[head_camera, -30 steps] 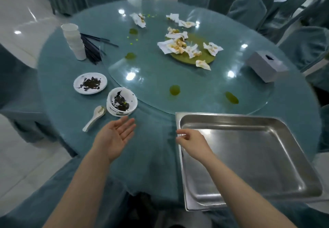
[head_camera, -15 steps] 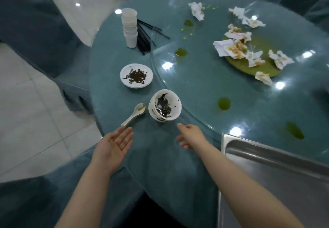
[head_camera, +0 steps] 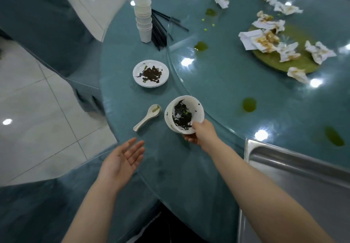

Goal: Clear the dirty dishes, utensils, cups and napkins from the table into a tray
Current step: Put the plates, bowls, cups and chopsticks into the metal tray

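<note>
Now the stacked bowls (head_camera: pixel 184 114) are tilted and held at the near rim by the right hand (head_camera: pixel 203 133); the left hand (head_camera: pixel 121 162), its grip wide, is held palm-up over the desk (head_camera: pixel 121 95).

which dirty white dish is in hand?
The stacked bowls, tilted in the right hand. The flat plate sits untouched beyond the spoon.

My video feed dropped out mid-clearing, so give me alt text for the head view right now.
The right hand grips the near rim of the stacked dirty bowls, tilting them, while the left hand hovers open, palm up. A spoon, a smeared plate, stacked cups and crumpled napkins remain on the table; the steel tray sits at right.
</note>
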A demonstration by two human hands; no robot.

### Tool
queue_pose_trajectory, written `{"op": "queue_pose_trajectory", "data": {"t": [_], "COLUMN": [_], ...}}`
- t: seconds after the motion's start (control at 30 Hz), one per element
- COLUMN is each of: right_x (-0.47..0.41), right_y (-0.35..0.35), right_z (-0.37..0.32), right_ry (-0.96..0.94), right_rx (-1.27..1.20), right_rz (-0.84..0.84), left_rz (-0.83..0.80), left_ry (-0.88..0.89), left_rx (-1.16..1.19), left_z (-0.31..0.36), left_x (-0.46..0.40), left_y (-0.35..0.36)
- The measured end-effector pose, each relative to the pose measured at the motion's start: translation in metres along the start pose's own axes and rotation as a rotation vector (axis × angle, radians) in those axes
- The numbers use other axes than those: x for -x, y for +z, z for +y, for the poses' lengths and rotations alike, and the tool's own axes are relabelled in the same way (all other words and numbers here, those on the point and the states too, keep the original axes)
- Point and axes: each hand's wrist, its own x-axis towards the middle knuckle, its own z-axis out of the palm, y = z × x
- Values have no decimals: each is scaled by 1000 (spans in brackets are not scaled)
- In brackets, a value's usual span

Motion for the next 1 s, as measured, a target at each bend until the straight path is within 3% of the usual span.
{"op": "queue_pose_trajectory", "data": {"t": [0.23,0.43,0.7,1.0], "right_x": [70,124,147,117], "right_y": [-47,-111,-191,-205], "right_z": [20,50,114,137], "right_ry": [-101,-146,-11,90], "right_rx": [-106,-220,-366,-319], "right_rz": [18,199,470,414], "left_rz": [-103,-229,-297,-236], "left_ry": [-30,-33,19,48], "left_rx": [-122,-321,-619,-707], "left_z": [-19,-51,-91,-107], "left_x": [6,16,28,27], "left_y": [20,54,88,100]}}
